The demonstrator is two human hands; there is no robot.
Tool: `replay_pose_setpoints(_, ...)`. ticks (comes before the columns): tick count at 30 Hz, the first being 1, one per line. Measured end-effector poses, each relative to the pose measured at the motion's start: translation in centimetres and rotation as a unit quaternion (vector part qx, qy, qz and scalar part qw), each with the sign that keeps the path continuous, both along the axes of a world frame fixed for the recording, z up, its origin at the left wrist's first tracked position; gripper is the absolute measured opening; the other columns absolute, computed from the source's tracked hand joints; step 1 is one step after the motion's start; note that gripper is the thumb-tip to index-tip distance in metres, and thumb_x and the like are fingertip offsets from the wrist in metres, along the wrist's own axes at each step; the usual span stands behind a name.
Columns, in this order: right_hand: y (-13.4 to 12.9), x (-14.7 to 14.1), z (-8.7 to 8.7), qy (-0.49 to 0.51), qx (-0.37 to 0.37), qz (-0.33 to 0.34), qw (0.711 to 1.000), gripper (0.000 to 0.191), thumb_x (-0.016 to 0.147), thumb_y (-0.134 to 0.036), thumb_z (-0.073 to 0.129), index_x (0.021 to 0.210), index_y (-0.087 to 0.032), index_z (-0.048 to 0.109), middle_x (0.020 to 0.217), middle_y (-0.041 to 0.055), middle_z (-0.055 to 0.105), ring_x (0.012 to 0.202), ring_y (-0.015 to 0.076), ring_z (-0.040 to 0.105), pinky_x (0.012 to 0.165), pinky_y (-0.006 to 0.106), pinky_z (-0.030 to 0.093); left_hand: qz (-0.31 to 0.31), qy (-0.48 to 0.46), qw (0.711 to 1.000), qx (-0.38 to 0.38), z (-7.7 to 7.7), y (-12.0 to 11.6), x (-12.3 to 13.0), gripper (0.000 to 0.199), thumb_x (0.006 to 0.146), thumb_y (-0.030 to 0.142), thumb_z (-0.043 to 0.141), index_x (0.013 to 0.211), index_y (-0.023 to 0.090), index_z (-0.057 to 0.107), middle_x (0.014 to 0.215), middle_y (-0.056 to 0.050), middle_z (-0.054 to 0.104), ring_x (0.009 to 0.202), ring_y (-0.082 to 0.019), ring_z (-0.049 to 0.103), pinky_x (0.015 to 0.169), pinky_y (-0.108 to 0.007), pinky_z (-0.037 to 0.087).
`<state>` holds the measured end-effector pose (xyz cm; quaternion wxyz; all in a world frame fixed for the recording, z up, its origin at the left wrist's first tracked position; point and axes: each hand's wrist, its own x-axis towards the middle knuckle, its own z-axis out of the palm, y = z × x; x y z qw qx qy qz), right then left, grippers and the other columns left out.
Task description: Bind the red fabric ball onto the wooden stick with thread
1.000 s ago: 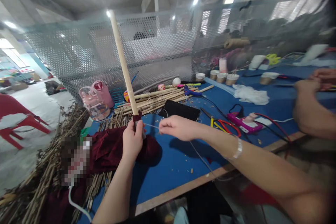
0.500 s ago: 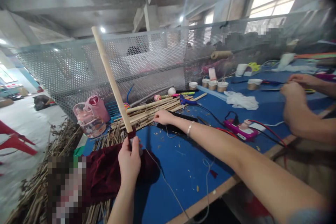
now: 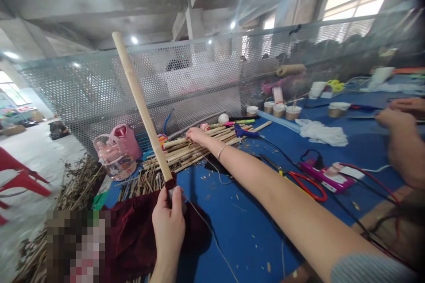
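My left hand (image 3: 169, 216) is wrapped round the lower end of a pale wooden stick (image 3: 141, 101), which stands upright and leans left. Dark red cloth (image 3: 133, 225) is gathered at the stick's base and spreads over the table edge. A thin string (image 3: 217, 239) runs down from there. Over a pile of pale sticks (image 3: 199, 152), my right hand (image 3: 195, 135) has its fingers pinched together; what they hold, if anything, is too small to tell. A blue glue gun (image 3: 244, 131) lies right of the pile.
Red-handled scissors (image 3: 307, 185) and a purple power strip (image 3: 327, 177) with cables lie on the blue table (image 3: 232, 221). Behind are paper cups (image 3: 292, 112), a white cloth (image 3: 323, 132) and a perforated metal screen (image 3: 206, 66). Another person's hands (image 3: 398, 115) are at right.
My right hand has moved left and up across the stick pile. The red-handled scissors now show beyond my forearm. My left hand still holds the stick, and the view has shifted slightly.
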<state>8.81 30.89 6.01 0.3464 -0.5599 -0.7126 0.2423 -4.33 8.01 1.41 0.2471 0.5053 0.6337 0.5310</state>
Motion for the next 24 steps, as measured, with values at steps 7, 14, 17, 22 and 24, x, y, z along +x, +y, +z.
replay_pose_setpoints(7,0.1,0.9,10.4,0.094,0.060,0.085,0.990,0.022,0.093,-0.026,0.042,0.098,-0.010,0.055,0.099,0.0047,0.059,0.081,0.0082,0.055,0.070,0.021,0.046,-0.022,-0.012,1.000,0.010,0.6,-0.2,0.2,0.038,0.080,0.053,0.050,0.085,0.016,0.060,0.067,-0.003,0.066,0.059,-0.016,0.060,0.056,-0.024,0.045)
replay_pose_setpoints(14,-11.0,4.7,19.7,0.184,0.307,0.125,0.925,0.012,0.089,-0.015,0.039,0.078,-0.012,0.042,0.079,-0.0025,0.050,0.069,0.0008,0.047,0.071,0.018,0.036,-0.027,0.010,0.999,0.031,0.8,-0.2,0.1,0.035,0.082,0.049,0.049,0.084,0.017,0.061,0.068,-0.003,0.066,0.062,-0.017,0.061,0.059,-0.024,0.045)
replay_pose_setpoints(17,-15.9,8.0,16.6,0.121,0.345,0.149,0.919,0.013,0.089,-0.026,0.043,0.082,-0.015,0.046,0.082,-0.0018,0.055,0.076,0.0052,0.050,0.076,0.020,0.039,-0.029,0.015,0.999,0.035,0.7,-0.2,0.1,0.034,0.082,0.049,0.050,0.085,0.017,0.061,0.068,-0.003,0.066,0.061,-0.016,0.061,0.059,-0.023,0.045)
replay_pose_setpoints(22,-21.0,13.4,3.8,-0.116,0.074,0.111,0.984,0.043,0.066,-0.022,0.070,0.106,-0.014,0.057,0.093,0.0088,0.064,0.074,0.0167,0.057,0.071,0.029,0.044,-0.035,0.011,0.998,0.042,0.8,-0.3,0.3,0.034,0.081,0.049,0.050,0.085,0.017,0.060,0.069,-0.002,0.065,0.061,-0.015,0.060,0.059,-0.023,0.045)
replay_pose_setpoints(24,-23.7,14.4,0.0,-0.156,0.008,0.054,0.986,0.039,0.083,-0.028,0.051,0.121,-0.017,0.053,0.091,0.0092,0.066,0.074,0.0181,0.060,0.073,0.033,0.045,-0.038,0.027,0.998,0.046,0.9,-0.3,0.2,0.034,0.081,0.050,0.050,0.084,0.017,0.061,0.068,-0.002,0.064,0.061,-0.015,0.059,0.059,-0.023,0.044)
